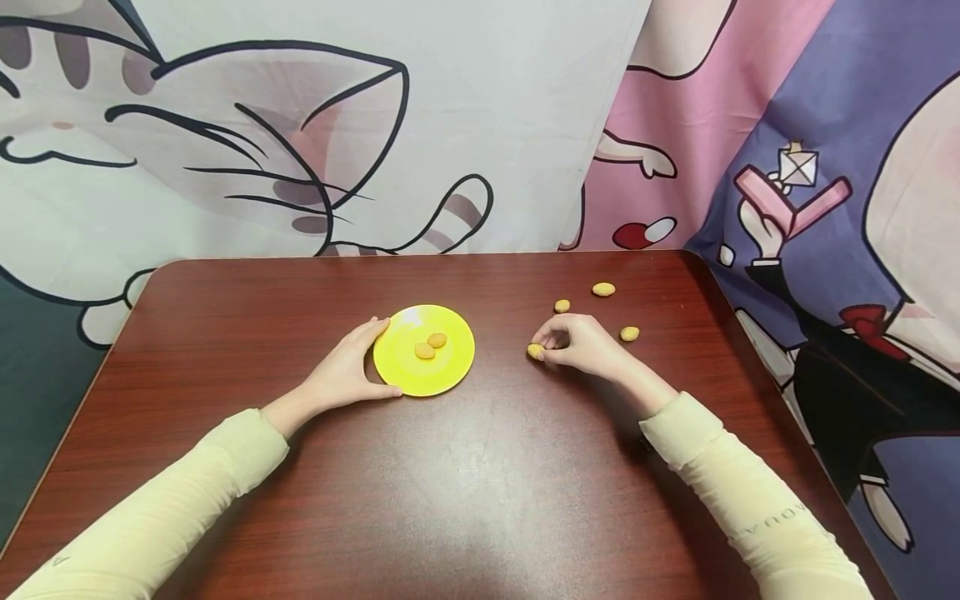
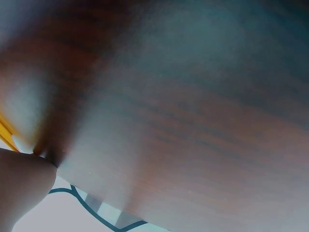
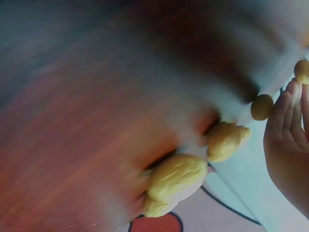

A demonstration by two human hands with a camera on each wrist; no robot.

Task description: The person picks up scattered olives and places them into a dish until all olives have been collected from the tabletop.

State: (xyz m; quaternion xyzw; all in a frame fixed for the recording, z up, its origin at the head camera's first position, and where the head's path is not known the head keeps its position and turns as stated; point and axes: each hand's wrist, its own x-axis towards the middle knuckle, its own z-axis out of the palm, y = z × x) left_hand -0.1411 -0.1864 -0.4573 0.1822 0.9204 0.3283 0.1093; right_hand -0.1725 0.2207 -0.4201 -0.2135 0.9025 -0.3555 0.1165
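My left hand (image 1: 337, 371) holds a round yellow plate (image 1: 457, 371) by its left side, with thumb and fingers spread along the rim. Two small yellow-orange oval lumps (image 1: 425, 351) lie close together on the plate. To the right of it, my right hand (image 1: 588, 346) pinches another small yellow lump (image 1: 535, 352) between thumb and fingers, just at or over the table; contact is unclear. That lump (image 3: 301, 71) also shows at the fingertips in the right wrist view. The left wrist view catches only part of the left hand (image 2: 24, 186) and a yellow edge.
Three more yellow lumps lie around the right hand: one behind it (image 1: 562, 307), one farther back (image 1: 603, 289), one to its right (image 1: 629, 334). The dark red-brown wooden table (image 1: 450, 483) ends at a cartoon-printed cloth (image 1: 525, 125) behind and to the right.
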